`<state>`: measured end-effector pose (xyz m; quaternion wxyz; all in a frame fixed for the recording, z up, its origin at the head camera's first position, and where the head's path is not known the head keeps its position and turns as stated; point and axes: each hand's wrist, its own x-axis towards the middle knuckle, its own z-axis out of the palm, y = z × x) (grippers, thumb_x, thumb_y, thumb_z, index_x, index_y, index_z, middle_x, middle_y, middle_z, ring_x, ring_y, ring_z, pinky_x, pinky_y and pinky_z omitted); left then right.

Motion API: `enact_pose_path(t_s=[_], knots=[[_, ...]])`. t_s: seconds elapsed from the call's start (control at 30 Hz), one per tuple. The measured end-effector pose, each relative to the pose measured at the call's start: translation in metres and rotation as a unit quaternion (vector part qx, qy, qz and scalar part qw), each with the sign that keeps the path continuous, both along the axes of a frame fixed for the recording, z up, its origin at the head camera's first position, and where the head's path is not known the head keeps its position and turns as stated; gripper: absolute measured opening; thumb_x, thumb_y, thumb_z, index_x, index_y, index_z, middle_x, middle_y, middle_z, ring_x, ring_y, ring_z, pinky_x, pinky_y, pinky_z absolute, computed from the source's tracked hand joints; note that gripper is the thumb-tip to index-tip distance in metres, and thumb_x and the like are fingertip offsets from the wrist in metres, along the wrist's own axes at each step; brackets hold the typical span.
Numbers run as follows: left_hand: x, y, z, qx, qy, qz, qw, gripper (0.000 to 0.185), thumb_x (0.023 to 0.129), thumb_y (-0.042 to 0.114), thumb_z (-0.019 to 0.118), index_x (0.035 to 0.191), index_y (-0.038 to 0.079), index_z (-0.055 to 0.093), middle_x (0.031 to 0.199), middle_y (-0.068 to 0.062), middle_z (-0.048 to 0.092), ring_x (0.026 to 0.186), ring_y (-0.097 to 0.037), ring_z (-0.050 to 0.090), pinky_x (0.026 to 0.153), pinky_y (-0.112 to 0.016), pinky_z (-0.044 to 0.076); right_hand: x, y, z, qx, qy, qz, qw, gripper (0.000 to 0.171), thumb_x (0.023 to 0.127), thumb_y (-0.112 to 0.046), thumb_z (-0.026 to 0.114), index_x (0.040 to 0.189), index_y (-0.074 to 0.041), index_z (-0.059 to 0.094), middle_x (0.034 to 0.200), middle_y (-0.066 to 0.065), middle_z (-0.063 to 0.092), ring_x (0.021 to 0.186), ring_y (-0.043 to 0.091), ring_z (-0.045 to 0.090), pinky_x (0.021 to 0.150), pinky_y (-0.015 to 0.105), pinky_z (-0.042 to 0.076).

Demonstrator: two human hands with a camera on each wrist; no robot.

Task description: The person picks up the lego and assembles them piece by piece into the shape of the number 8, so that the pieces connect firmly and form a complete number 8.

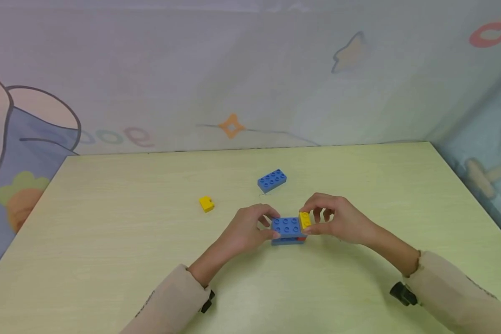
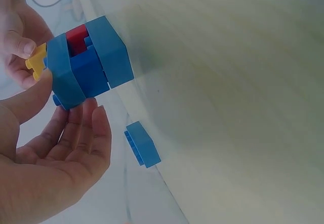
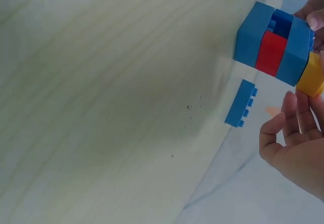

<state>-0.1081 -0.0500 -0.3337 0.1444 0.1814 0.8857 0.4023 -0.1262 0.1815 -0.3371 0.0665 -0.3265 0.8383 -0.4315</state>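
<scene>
A small stack of toy building bricks (image 1: 285,227) stands on the table in front of me. Its base and top are blue, with a red brick (image 3: 272,53) and a darker blue brick (image 2: 90,73) between them. My left hand (image 1: 249,228) grips the stack's left end, thumb at the near edge and a finger at the far edge. At the opposite end, a yellow brick (image 1: 305,220) sits on the top layer, pinched between the thumb and forefinger of my right hand (image 1: 343,219). The other fingers of that hand are bent loosely behind it.
Behind the stack lies a loose blue brick (image 1: 272,181), studs up. A second yellow brick (image 1: 206,204) rests to the left, past my left hand. A printed cloth (image 1: 250,79) hangs along the back edge of the pale wooden table (image 1: 121,260).
</scene>
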Motion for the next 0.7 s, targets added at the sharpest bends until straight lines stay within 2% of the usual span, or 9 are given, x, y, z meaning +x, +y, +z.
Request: enact_pose_path(t_s=[0.23,0.5,0.6,0.7], knots=[[0.000,0.000,-0.001,0.003,0.000,0.001,1.0000,0.029,0.081,0.012,0.069,0.109,0.008,0.062,0.103,-0.002,0.062,0.092,-0.019,0.057,0.073,-0.028,0.047,-0.001,0.002,-0.004,-0.016,-0.013,0.002,1.000,0.027,0.073,-0.007,0.076,0.098,-0.005,0.065,0.090,0.000,0.058,0.069,0.013,0.053,0.057,0.025,0.041],[-0.006,-0.008,0.001,-0.001,0.003,-0.027,0.9996,0.030,0.081,0.015,0.070,0.109,0.007,0.061,0.106,-0.002,0.062,0.095,-0.020,0.056,0.073,-0.026,0.047,-0.002,0.003,-0.006,-0.026,-0.025,-0.001,0.999,0.026,0.074,-0.008,0.075,0.098,-0.006,0.066,0.090,0.001,0.058,0.069,0.014,0.052,0.057,0.025,0.040],[-0.010,-0.016,0.003,0.003,0.011,-0.012,0.9999,0.031,0.081,0.015,0.070,0.110,0.006,0.061,0.107,-0.004,0.062,0.097,-0.021,0.056,0.077,-0.030,0.047,-0.002,0.003,-0.006,-0.029,-0.027,0.001,0.999,0.026,0.074,-0.008,0.075,0.098,-0.006,0.066,0.090,0.001,0.058,0.069,0.014,0.052,0.057,0.025,0.040],[-0.017,-0.030,0.004,0.001,0.023,0.022,0.9995,0.033,0.081,0.015,0.070,0.111,0.006,0.061,0.109,-0.006,0.062,0.098,-0.022,0.056,0.080,-0.033,0.046,-0.001,0.003,-0.006,-0.031,-0.025,0.001,0.999,0.026,0.074,-0.009,0.075,0.098,-0.006,0.066,0.090,0.001,0.058,0.069,0.014,0.052,0.057,0.025,0.040]])
